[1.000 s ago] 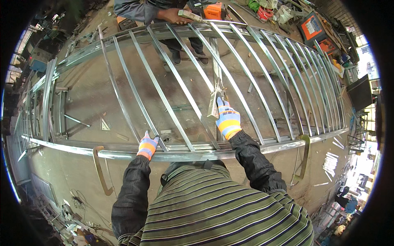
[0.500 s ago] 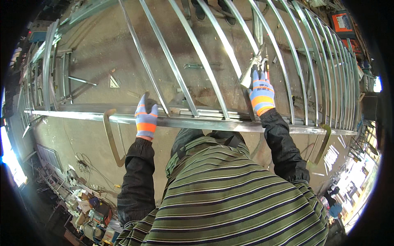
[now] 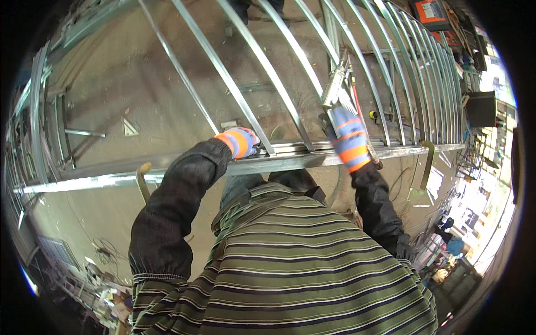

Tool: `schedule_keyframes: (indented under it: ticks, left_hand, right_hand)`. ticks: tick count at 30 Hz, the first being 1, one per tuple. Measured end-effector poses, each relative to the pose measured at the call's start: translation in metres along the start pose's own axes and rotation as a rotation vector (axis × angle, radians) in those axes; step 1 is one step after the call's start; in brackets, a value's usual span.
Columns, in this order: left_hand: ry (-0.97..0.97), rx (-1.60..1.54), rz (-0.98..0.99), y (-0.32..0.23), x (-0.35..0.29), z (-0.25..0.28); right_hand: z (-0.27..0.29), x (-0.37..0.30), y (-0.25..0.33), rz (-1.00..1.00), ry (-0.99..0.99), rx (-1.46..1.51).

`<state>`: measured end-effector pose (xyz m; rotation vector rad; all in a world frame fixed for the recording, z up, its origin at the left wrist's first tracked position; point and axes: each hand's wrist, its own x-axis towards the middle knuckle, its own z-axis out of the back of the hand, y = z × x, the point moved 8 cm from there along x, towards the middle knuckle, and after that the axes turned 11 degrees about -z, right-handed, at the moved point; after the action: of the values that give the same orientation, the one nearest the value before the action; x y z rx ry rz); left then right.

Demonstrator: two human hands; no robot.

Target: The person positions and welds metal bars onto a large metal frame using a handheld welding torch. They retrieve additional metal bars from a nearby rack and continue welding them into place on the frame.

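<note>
A row of shiny metal bars [image 3: 251, 50] meets a long flat metal rail [image 3: 296, 162] running across in front of me. My left hand [image 3: 240, 142], in a blue-grey and orange glove, is closed at the rail beside a bar's lower end; its curled fingers hide whatever they grip. My right hand [image 3: 349, 137], gloved alike, is over the rail further right, smeared by motion. Just beyond its fingers, a silvery metal tool [image 3: 335, 84] leans among the bars. A thin red rod or cable [image 3: 355, 96] lies alongside it. Whether the right hand grips the tool is unclear.
Curved clamps hang on the rail at left [image 3: 143, 181] and right [image 3: 427, 164]. A small triangular plate [image 3: 129, 127] lies on the floor. Another person's dark-clad legs [image 3: 240, 10] show at the far edge. An orange-and-black machine [image 3: 431, 12] stands far right.
My left hand has moved right along the rail and gone from open to closed. My right hand has drawn nearer to the rail. The whole view has shifted a little.
</note>
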<state>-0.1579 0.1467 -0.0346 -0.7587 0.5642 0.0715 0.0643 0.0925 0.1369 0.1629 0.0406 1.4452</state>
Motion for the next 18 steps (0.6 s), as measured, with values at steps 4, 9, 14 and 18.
schedule_keyframes:
  ticks: [4, 9, 14, 18]
  left_hand:
    - [-0.032, 0.158, 0.079, 0.022, 0.003, -0.003]
    - [-0.059, 0.052, 0.077, 0.014, -0.018, -0.005]
    - [0.201, 0.213, 0.040, 0.008, -0.008, -0.006]
    - [0.172, 0.100, -0.007, 0.037, -0.001, -0.029]
  right_hand:
    - [-0.043, -0.037, 0.070, 0.083, 0.258, 0.255]
    - [-0.096, -0.038, 0.092, -0.039, 0.423, 0.418]
    - [-0.122, -0.052, 0.082, -0.050, 0.462, 0.290]
    - [-0.142, -0.050, 0.082, -0.037, 0.535, 0.286]
